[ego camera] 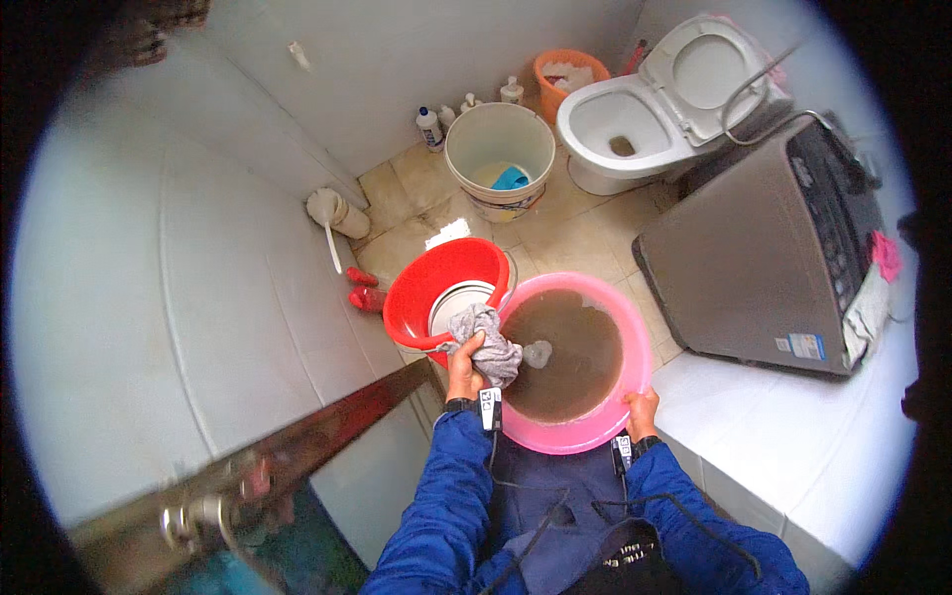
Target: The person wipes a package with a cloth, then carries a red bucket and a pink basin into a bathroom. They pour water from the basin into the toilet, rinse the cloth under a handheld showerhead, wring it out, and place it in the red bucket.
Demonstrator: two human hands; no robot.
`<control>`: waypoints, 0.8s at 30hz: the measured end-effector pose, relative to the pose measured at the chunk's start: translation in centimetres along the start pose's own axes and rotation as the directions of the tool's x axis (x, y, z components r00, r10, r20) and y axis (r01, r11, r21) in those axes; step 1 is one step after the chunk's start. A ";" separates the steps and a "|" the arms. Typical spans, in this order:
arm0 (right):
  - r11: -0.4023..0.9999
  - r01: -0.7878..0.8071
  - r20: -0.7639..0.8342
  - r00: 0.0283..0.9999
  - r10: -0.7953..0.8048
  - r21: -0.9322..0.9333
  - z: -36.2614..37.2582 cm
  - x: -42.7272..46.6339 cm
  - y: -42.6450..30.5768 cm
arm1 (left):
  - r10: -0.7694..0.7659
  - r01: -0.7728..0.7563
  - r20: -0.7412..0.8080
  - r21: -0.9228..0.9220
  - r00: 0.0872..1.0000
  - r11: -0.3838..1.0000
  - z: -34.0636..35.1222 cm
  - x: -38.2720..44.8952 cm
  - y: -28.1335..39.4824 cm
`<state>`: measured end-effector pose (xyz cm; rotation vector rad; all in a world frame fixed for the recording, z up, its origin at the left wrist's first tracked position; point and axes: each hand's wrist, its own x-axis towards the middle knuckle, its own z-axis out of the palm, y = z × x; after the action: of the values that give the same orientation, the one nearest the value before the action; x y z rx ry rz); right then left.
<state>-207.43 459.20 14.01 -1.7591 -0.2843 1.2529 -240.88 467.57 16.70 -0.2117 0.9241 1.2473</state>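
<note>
My left hand (466, 370) grips a crumpled grey cloth (487, 346) at the left rim of a pink plastic basin (634, 335). Murky brown water (565, 372) fills much of the basin, with a small patch of foam on it near the cloth. The basin's right rim is held by my right hand (642, 411). Directly left of the basin stands a red plastic bucket (405, 290) with a wire handle, holding a round white object (450, 301). The cloth partly hides that object and the bucket's near rim. Whether my left hand also touches the basin cannot be seen.
A large white bucket (462, 137) with a blue item inside stands ahead, beside several bottles (430, 128). Beyond are an orange bin (550, 93) and a toilet (587, 163) with its lid raised. A grey washing machine (736, 238) is at right. A door (372, 439) opens at lower left.
</note>
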 end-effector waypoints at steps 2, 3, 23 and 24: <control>0.999 0.025 0.026 0.999 -0.026 0.025 3.3 2.2 1.5 | 0.003 -0.003 0.029 0.002 1.000 1.000 -1.5 4.1 1.8; 0.998 0.030 0.029 0.999 -0.032 0.048 4.8 3.3 2.0 | -0.021 0.022 0.017 -0.078 1.000 0.997 -2.0 5.9 2.2; 0.958 0.228 0.013 0.973 -0.229 -0.172 23.0 16.6 10.4 | 0.172 -0.172 0.014 -0.006 0.985 0.985 -16.5 25.8 9.0; 0.953 0.263 0.023 0.965 -0.263 -0.152 22.5 16.6 10.5 | 0.143 -0.142 0.051 -0.025 0.988 0.990 -16.6 25.8 8.5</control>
<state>-221.93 476.36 -5.69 -1.7812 -0.6109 1.0636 -255.80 478.98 -8.99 -0.1302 0.8928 1.3884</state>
